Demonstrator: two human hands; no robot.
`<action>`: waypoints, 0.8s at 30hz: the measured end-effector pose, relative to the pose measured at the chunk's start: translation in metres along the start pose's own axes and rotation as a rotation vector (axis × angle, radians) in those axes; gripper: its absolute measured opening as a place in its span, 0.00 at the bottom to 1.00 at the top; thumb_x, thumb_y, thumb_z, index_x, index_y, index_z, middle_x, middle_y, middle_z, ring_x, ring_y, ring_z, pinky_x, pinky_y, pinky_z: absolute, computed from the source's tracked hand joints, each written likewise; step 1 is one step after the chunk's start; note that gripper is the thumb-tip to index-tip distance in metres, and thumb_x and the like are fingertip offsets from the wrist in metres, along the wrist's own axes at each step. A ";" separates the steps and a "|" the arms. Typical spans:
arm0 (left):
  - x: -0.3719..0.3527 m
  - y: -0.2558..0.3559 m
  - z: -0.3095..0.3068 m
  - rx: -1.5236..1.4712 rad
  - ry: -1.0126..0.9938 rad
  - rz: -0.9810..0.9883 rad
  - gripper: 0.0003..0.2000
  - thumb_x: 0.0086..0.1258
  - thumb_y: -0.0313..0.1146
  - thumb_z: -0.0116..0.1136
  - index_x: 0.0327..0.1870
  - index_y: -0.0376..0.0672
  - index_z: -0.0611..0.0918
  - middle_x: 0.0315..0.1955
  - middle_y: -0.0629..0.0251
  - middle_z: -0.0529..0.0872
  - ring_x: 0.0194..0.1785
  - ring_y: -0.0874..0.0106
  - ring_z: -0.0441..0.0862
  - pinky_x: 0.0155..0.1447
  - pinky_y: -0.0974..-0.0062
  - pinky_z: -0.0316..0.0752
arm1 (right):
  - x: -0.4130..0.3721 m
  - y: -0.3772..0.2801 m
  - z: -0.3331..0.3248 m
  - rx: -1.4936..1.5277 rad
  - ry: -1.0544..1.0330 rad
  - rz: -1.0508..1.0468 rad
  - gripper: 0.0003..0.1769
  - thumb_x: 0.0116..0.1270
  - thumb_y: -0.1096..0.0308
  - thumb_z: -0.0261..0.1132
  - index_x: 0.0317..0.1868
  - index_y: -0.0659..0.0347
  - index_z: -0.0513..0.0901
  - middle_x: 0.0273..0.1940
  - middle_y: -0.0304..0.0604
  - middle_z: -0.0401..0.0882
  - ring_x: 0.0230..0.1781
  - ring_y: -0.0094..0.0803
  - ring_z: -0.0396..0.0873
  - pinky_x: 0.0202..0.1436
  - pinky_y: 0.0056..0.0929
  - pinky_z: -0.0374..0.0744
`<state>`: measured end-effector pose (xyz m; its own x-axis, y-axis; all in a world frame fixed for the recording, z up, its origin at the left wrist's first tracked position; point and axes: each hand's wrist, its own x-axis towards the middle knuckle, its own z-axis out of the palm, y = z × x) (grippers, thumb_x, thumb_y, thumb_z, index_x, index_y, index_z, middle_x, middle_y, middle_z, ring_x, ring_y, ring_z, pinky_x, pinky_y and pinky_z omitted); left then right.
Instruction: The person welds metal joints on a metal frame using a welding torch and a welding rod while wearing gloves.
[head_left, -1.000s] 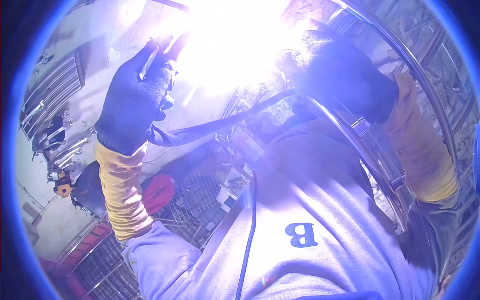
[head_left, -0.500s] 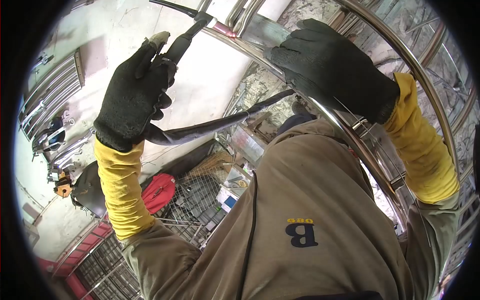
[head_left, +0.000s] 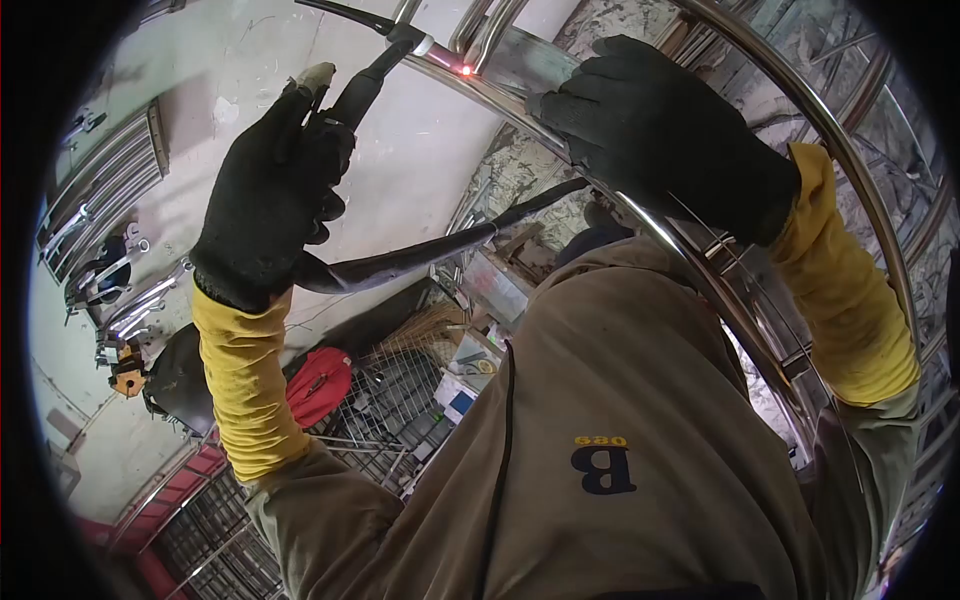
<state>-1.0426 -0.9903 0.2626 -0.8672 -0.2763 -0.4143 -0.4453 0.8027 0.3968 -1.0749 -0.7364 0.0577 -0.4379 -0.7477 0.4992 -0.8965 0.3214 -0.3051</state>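
Gripping the welding torch (head_left: 360, 98) in curled fingers, the left hand (head_left: 268, 195) holds its glowing tip far, beside metal tubes (head_left: 492, 42); the right hand (head_left: 672, 138) drapes over a curved tube (head_left: 742, 308), any pinch hidden.

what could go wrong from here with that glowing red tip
Burn: the glowing red spot at the nozzle of the black-handled torch sits along the same shiny curved metal tube as the black-gloved right hand; heat might reach the fingers if that hand slides closer.

Snag: the dark sleeved cable hangs slack beside the black-gloved left hand; if it catches, it could tug the torch off its spot.
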 end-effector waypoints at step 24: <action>0.001 0.002 -0.002 0.180 0.040 0.009 0.24 0.86 0.39 0.62 0.79 0.43 0.79 0.37 0.71 0.85 0.28 0.82 0.80 0.29 0.81 0.77 | -0.002 -0.001 0.001 -0.012 0.216 -0.073 0.21 0.69 0.68 0.75 0.61 0.65 0.88 0.47 0.44 0.88 0.47 0.42 0.84 0.62 0.42 0.83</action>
<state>-1.0449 -0.9902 0.2641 -0.8805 -0.2871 -0.3771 -0.3940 0.8856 0.2457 -1.0727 -0.7353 0.0564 -0.3750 -0.6280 0.6819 -0.9265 0.2790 -0.2526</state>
